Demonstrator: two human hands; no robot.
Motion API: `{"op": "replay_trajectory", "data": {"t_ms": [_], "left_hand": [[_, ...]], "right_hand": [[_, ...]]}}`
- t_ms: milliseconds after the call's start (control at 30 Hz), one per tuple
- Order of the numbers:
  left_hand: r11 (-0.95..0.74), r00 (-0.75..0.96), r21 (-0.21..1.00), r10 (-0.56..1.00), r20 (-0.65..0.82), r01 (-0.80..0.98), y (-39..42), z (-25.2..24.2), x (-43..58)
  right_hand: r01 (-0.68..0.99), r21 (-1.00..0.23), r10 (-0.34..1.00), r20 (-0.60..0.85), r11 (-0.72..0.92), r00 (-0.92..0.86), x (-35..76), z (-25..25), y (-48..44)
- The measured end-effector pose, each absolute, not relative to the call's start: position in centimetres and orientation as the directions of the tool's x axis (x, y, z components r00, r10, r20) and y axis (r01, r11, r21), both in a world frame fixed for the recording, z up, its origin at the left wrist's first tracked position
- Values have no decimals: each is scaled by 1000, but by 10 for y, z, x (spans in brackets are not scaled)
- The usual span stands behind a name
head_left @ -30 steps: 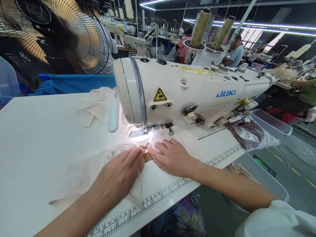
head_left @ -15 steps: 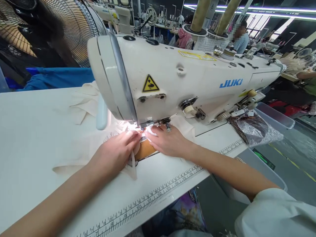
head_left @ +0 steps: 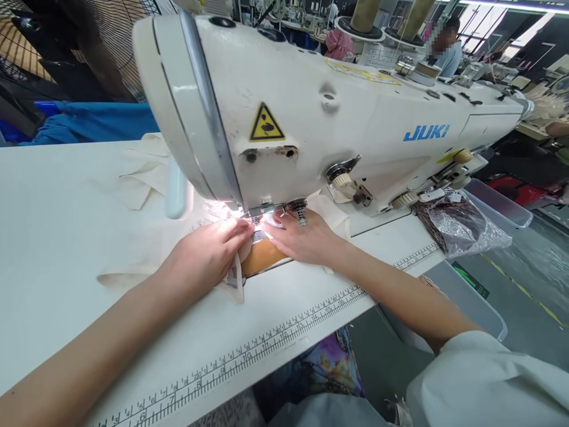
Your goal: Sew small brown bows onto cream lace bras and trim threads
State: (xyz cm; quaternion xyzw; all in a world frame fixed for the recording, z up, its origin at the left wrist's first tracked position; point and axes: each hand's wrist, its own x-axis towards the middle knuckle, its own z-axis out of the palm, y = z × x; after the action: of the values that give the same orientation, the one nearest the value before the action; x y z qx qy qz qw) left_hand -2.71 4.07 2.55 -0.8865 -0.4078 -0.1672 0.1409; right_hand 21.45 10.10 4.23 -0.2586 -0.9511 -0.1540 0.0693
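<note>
Under the head of a white JUKI sewing machine (head_left: 302,124), a lamp lights the stitching spot. My left hand (head_left: 211,252) is closed just left of the needle area, its thumb and fingertips pinching cream fabric (head_left: 120,277). From the right, my right hand (head_left: 306,238) holds the same fabric beside the presser foot, fingers bent and partly hidden behind the machine's thread spring. Between the hands shows a tan-orange plate (head_left: 262,258) in the machine bed. A thin fabric strip (head_left: 239,279) hangs down below my left hand.
Behind my left hand, a pale blue rounded object (head_left: 176,190) stands beside loose cream fabric pieces (head_left: 143,181). A printed ruler (head_left: 249,354) runs along the table's front edge. At right are a plastic bag (head_left: 464,228) and a clear bin (head_left: 475,296). A fan (head_left: 120,35) stands back left.
The view has shifted, so the machine appears higher and larger. Both hands keep their places at the needle, with the fabric hardly moved.
</note>
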Motion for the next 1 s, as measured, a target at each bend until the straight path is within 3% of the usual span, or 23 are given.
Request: {"op": "replay_trajectory", "data": {"t_ms": [233, 833, 1000], "left_hand": [[-605, 559, -10, 729, 395, 796, 38, 25, -25], [-593, 555, -59, 710, 434, 803, 34, 18, -23], [-567, 519, -17, 740, 429, 823, 35, 15, -23]], "right_hand": [[507, 245, 468, 201, 826, -860, 214, 42, 102], [512, 194, 472, 217, 837, -854, 214, 45, 100], [503, 194, 471, 188, 842, -862, 214, 48, 100]]}}
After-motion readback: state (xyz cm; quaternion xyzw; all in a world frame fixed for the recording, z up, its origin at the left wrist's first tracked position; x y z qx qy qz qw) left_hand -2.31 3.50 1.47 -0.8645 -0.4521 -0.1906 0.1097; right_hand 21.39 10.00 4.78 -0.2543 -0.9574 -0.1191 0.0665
